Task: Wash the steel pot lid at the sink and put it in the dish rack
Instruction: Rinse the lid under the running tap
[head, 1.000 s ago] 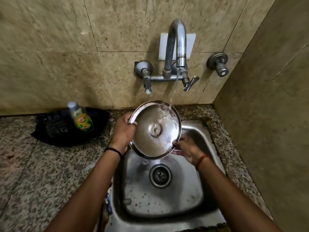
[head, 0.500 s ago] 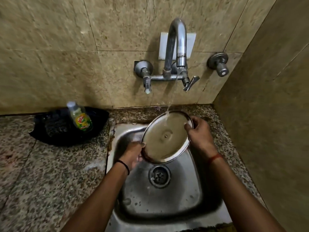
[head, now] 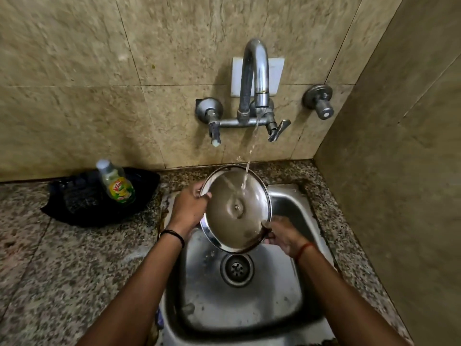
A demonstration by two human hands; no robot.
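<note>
I have one steel pot lid [head: 235, 208] held up over the back half of the sink [head: 287, 283], tilted so its inner face looks toward me, with a small rivet at its centre. My left hand [head: 188, 208] is closed on the lid's upper left rim, thumb over the front edge and the rest of the fingers behind it. My right hand [head: 284, 233] is closed on the lower right rim, fingertips pinching the edge. Both hands are fully clamped on the lid and hold nothing else. A dark band sits on the left wrist, a red thread on the right.

One curved tap [head: 255, 78] stands on the wall above the sink, and a single stream of water [head: 250, 156] falls from its spout onto the upper right of the lid's inner face, then runs down across it. I count two valve handles on the mixer bar below the spout, plus one separate round knob [head: 319, 101] on the wall to the right of the tap.

The sink is a single steel basin. Directly under the lid is one round drain strainer [head: 237, 269]; the basin floor around it is wet and speckled, and I see no other dishes in it.

Left of the sink, on the speckled stone counter [head: 50, 270], lies one black tray [head: 82, 198] against the wall. It holds one clear dish soap bottle [head: 116, 182] with a yellow and green label, leaning back. Whatever else is in the tray is too dark to tell.
</note>
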